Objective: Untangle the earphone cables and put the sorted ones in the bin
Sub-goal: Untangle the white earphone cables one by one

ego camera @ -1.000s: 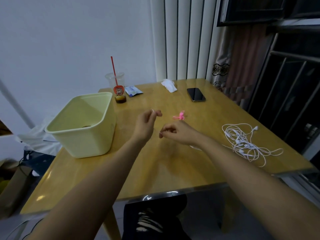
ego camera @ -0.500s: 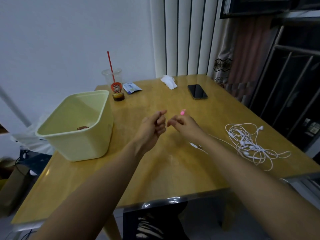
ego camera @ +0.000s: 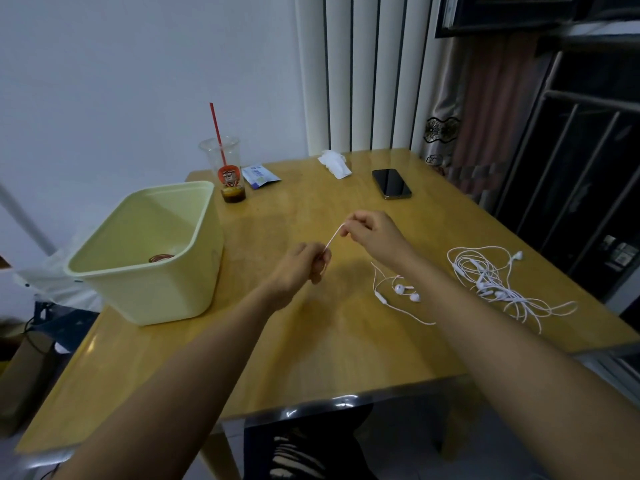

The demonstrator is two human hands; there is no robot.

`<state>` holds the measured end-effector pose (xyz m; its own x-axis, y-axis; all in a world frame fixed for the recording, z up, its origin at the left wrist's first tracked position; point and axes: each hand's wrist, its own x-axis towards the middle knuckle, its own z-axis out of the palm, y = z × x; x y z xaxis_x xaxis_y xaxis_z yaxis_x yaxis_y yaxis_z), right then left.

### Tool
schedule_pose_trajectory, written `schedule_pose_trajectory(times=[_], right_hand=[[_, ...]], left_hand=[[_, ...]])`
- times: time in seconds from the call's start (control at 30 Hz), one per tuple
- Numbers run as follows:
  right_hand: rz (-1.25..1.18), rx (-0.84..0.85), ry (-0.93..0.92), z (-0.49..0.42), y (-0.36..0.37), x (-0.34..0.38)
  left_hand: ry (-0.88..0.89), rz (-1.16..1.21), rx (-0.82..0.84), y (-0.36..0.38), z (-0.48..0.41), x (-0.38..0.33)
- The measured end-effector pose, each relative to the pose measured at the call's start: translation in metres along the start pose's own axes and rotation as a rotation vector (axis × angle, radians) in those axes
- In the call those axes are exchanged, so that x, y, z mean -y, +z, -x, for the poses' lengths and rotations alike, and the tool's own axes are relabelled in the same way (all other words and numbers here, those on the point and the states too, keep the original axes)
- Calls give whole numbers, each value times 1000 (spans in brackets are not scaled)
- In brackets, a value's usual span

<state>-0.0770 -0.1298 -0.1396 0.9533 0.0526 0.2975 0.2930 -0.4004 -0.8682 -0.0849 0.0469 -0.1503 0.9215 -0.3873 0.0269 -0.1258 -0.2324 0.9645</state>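
A short stretch of white earphone cable [ego camera: 333, 238] runs taut between my two hands above the middle of the wooden table [ego camera: 311, 341]. My left hand [ego camera: 301, 263] pinches its lower end with curled fingers. My right hand [ego camera: 372, 230] pinches the upper end. The rest of this earphone, with both earbuds [ego camera: 407, 293] and the remote, lies on the table under my right forearm. A tangled pile of white earphones [ego camera: 491, 282] sits at the right. The pale yellow bin [ego camera: 152, 292] stands at the left with a coiled cable [ego camera: 161, 258] inside.
At the back of the table are a plastic cup with a red straw [ego camera: 227, 168], a small blue packet [ego camera: 259, 175], a crumpled tissue [ego camera: 334, 162] and a dark phone [ego camera: 391, 183]. A dark metal grille [ego camera: 571, 174] lines the right side.
My hands were close together half a second ago and have drawn apart, stretching the white cable between them. The pink thing near my right hand is out of sight now.
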Motion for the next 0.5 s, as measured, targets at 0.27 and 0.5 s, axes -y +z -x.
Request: schedule_pose_trajectory(times=[0.27, 0.5], right_hand=[[186, 415, 108, 16, 16, -3], [219, 295, 65, 13, -2, 6]], left_hand=[[93, 723, -155, 10, -10, -26], [175, -448, -241, 0, -8, -6]])
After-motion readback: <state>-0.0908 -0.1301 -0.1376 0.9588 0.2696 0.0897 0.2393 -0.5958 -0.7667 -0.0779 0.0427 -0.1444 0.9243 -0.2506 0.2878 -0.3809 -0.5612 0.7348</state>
